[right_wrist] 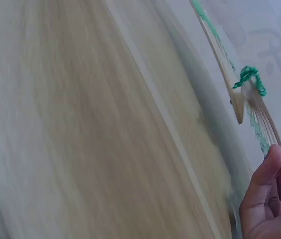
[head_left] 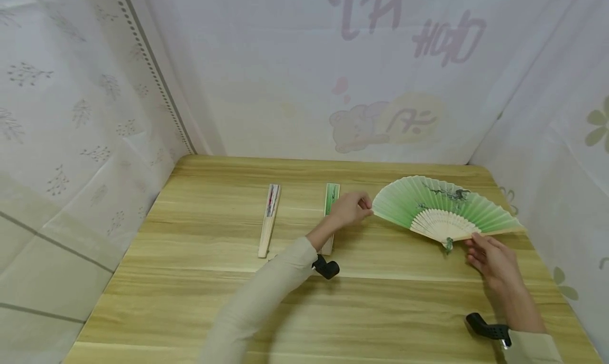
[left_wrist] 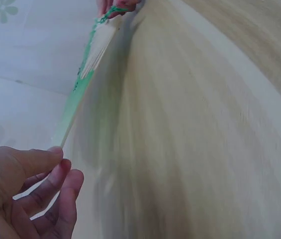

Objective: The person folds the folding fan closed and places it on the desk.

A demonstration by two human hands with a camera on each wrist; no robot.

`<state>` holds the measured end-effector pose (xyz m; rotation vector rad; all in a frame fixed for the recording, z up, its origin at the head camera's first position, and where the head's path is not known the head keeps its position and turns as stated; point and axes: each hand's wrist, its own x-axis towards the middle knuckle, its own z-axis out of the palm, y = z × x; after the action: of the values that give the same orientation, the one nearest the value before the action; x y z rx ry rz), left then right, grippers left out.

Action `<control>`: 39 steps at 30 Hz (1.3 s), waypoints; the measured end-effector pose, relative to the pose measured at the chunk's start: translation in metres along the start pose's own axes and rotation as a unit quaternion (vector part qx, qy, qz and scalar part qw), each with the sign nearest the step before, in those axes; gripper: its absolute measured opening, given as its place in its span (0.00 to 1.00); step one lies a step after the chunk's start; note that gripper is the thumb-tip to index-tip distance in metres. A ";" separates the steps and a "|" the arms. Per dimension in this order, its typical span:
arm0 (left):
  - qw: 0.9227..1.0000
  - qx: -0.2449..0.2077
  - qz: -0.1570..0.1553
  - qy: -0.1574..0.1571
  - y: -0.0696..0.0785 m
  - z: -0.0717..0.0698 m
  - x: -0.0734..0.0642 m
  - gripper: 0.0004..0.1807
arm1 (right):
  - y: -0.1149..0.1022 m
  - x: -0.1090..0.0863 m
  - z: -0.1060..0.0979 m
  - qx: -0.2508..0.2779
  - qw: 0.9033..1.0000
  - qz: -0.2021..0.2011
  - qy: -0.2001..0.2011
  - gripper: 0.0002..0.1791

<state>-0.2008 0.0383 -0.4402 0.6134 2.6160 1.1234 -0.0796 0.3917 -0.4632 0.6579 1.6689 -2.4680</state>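
A green folding fan (head_left: 404,195) with a dark branch pattern is spread wide above the right part of the table. Its pale ribs (head_left: 444,224) meet at the bottom, where a green tassel cord (right_wrist: 249,79) is tied. My left hand (head_left: 352,208) pinches the fan's left outer edge between thumb and fingers, as the left wrist view shows. At the other end, my right hand (head_left: 495,258) pinches the right outer rib near the pivot. Under my left forearm lies a folded green fan (head_left: 331,197), partly hidden by the wrist.
Farther left on the wooden table (head_left: 190,221) lies another folded fan (head_left: 269,221) with a dark and red pattern. Patterned white cloth (head_left: 266,89) hangs behind the table and at both sides. Black wrist mounts (head_left: 327,267) sit on both forearms.
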 end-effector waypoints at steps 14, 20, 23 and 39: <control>0.995 -0.096 0.028 0.026 -0.034 -0.053 -0.020 0.04 | 0.015 0.016 0.046 0.029 0.996 -0.064 -0.062 0.09; 0.988 -0.143 0.028 0.041 -0.057 -0.073 -0.033 0.05 | 0.025 0.022 0.071 0.010 0.994 -0.077 -0.076 0.09; 0.984 -0.173 0.022 0.042 -0.067 -0.082 -0.041 0.05 | 0.029 0.024 0.082 0.004 0.994 -0.075 -0.085 0.09; 0.971 -0.227 -0.011 0.073 -0.107 -0.125 -0.089 0.06 | 0.051 0.032 0.139 -0.025 0.988 -0.075 -0.134 0.08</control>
<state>-0.1982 -0.1488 -0.4293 0.4136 2.3392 1.7436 -0.1343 0.2510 -0.4764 0.1885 1.7228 -2.4693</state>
